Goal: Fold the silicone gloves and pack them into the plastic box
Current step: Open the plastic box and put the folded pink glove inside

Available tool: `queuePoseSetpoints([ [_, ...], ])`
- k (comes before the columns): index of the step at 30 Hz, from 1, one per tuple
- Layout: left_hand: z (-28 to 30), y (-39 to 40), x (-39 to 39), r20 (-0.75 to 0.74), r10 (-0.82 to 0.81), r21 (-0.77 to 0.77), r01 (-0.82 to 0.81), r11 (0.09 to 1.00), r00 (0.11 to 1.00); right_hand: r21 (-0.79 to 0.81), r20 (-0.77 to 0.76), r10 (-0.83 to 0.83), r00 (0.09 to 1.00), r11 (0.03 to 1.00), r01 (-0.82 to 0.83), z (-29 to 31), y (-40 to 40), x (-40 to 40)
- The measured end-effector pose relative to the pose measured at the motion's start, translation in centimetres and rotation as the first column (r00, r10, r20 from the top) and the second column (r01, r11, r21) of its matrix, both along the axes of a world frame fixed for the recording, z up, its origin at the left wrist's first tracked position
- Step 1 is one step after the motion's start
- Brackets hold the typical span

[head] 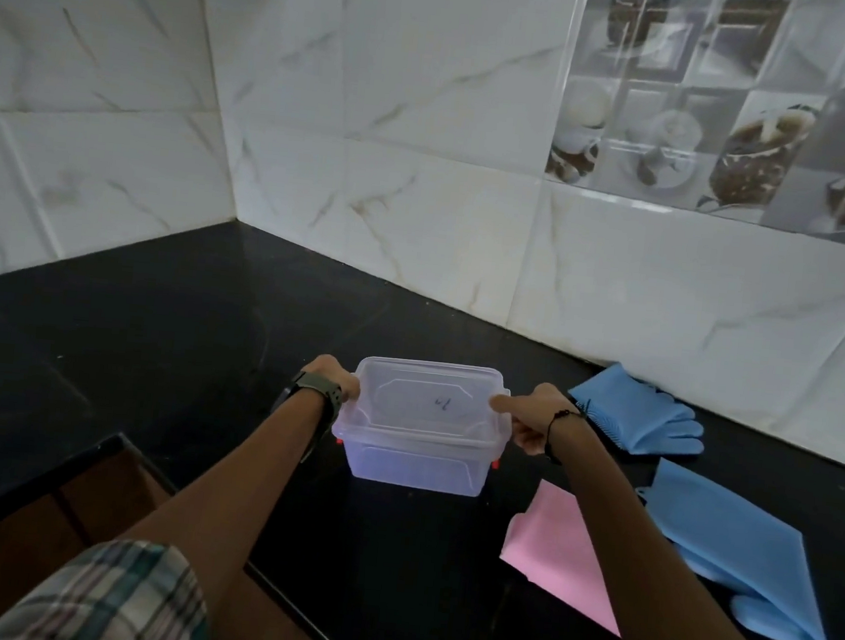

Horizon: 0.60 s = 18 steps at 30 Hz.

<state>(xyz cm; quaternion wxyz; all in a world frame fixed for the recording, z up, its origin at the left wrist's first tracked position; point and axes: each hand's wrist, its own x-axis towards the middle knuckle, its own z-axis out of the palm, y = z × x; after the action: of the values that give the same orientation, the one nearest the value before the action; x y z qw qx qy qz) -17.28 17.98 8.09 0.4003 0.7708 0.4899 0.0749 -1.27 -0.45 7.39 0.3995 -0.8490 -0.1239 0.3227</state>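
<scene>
Head view | plastic box: translucent, lid on, red latches, on black counter | left hand and right hand clasp its lid ends | blue gloves lie unfolded to the right, pink glove beside

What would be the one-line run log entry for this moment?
left hand + right hand: gripping plastic box ends | lid: on | blue gloves: countertop, unpacked
</scene>
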Motion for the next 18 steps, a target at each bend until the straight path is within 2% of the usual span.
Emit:
queuePoseSetpoints([
  [5, -0.2, 0.2, 0.6, 0.009, -0.041, -0.015, 0.041, 0.999, 0.999, 0.003, -0.071, -0.03, 0.997, 1.0, 0.031, 0.1, -0.8, 0.0],
  [9, -0.1, 1.0, 1.2, 0.056, -0.036, -0.102, 0.042, 0.994, 0.998, -0.003, -0.133, -0.055, 0.99, 0.998, 0.055, -0.1, -1.4, 0.0],
  [14, 0.2, 1.8, 1.8, 0.038, -0.043, -0.137, 0.048, 0.989, 0.998, -0.087, -0.111, -0.031, 0.993, 0.996, 0.022, 0.2, -0.9, 0.3],
  [18, 0.3, 2.3, 1.7, 0.051, -0.034, -0.284, 0.047, 0.958, 0.998, -0.124, -0.172, -0.038, 0.984, 0.992, 0.016, 0.4, -0.8, 0.5],
])
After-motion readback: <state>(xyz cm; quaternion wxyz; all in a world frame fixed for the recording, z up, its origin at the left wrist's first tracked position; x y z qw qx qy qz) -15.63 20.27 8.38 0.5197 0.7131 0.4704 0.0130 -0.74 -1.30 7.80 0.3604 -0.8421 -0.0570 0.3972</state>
